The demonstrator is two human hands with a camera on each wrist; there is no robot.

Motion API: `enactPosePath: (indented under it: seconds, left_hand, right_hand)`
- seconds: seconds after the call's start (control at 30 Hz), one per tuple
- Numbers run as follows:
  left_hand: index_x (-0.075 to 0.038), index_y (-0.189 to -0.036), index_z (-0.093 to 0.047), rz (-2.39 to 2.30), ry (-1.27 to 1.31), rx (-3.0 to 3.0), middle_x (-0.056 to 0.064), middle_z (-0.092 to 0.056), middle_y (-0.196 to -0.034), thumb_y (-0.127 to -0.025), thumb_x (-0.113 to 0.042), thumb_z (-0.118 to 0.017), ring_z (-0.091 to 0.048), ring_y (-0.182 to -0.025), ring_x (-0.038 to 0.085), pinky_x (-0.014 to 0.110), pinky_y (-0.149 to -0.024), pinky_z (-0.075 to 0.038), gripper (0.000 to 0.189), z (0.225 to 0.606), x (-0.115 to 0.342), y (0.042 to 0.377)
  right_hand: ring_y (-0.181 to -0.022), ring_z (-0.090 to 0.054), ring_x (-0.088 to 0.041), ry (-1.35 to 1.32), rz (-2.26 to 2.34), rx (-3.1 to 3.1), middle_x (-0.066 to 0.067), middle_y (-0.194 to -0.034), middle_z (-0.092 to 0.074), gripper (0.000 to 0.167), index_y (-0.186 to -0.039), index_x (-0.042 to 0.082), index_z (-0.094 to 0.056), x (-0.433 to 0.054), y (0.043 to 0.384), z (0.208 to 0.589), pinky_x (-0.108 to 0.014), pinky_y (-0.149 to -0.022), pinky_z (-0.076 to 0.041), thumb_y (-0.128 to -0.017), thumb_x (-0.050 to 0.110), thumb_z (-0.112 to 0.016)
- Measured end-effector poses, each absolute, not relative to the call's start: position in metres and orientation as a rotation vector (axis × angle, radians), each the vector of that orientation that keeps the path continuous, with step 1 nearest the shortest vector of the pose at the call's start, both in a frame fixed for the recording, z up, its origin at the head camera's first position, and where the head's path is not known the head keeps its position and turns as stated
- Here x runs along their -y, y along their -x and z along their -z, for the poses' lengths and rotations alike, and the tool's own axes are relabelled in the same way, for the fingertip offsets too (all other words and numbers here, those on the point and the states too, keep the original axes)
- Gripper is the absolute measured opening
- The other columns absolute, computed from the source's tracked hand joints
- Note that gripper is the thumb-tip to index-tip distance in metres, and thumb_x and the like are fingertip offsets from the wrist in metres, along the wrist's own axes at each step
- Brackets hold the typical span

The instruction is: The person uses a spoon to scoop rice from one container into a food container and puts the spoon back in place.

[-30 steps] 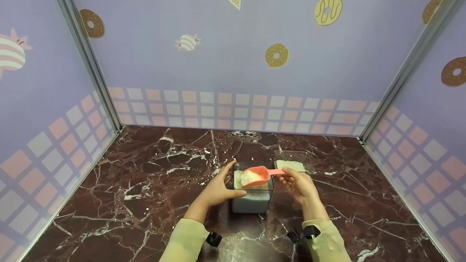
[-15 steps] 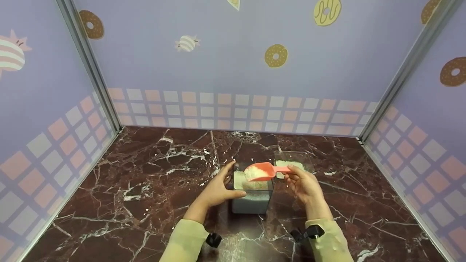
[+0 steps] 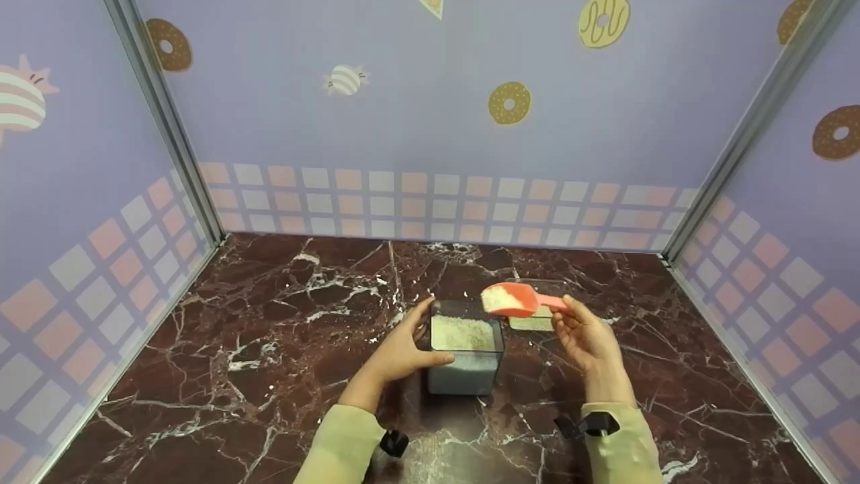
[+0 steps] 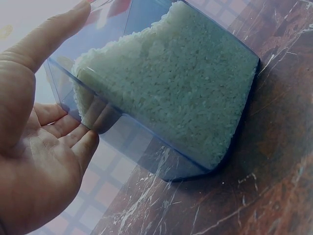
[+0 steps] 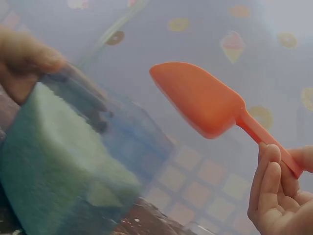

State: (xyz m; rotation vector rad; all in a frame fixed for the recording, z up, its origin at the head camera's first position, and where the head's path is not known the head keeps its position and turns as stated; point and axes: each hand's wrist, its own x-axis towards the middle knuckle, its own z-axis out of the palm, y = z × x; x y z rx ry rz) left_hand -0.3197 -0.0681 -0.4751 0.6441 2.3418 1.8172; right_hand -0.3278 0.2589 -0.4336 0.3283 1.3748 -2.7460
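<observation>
A clear bluish plastic container (image 3: pixel 465 376) of white rice (image 4: pixel 181 83) stands on the marble table. My left hand (image 3: pixel 393 353) holds it by its left side, thumb along the near face and fingers round the side. My right hand (image 3: pixel 591 339) pinches the handle of an orange scoop (image 3: pixel 517 300). The scoop carries a heap of rice and hangs level in the air, to the right of and behind the container. In the right wrist view only the underside of the scoop (image 5: pixel 195 98) shows. Below it sits a second clear container (image 3: pixel 531 324) with rice, partly hidden by scoop and hand.
Loose grains lie scattered on the dark red marble tabletop (image 3: pixel 269 376), mostly behind and left of the container. Purple panels (image 3: pixel 430 121) with printed sweets close off the back and both sides.
My right hand has carried the loaded scoop from over the near container rightward and back, toward the second container. The left hand and its container have stayed put.
</observation>
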Motion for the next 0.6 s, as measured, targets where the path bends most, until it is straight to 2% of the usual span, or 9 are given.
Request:
enactPosePath:
  seconds: [0.27,0.47,0.6]
  left_hand:
    - [-0.007,-0.164,-0.022,-1.813,-0.647,-2.354,0.021,-0.027,-0.168,-0.076,-0.028,-0.091,-0.035,-0.152,0.042,0.048,-0.127,-0.03,0.114,0.474,0.068,0.319]
    - [-0.007,-0.164,-0.022,-1.813,-0.641,-2.357,0.02,-0.027,-0.168,-0.076,-0.03,-0.092,-0.036,-0.152,0.041,0.047,-0.128,-0.03,0.115,0.474,0.068,0.319]
    - [-0.006,-0.164,-0.02,-1.818,-0.647,-2.34,0.021,-0.025,-0.169,-0.076,-0.033,-0.091,-0.033,-0.153,0.042,0.048,-0.128,-0.029,0.116,0.475,0.068,0.319]
  right_hand:
    - [-0.058,-0.069,-0.01,-0.463,2.938,-1.197,-0.006,-0.067,-0.072,0.04,-0.072,0.002,-0.074,-0.289,0.331,0.443,-0.013,-0.056,-0.057,-0.105,0.011,-0.054]
    - [-0.059,-0.069,-0.007,-0.791,3.007,-1.446,-0.001,-0.067,-0.074,0.032,-0.071,0.008,-0.075,-0.296,0.339,0.457,-0.014,-0.059,-0.058,-0.1,0.014,-0.066]
    - [-0.062,-0.07,-0.004,-0.9,2.946,-1.763,0.004,-0.068,-0.073,0.022,-0.081,0.012,-0.073,-0.295,0.342,0.467,-0.013,-0.064,-0.06,-0.101,0.019,-0.066]
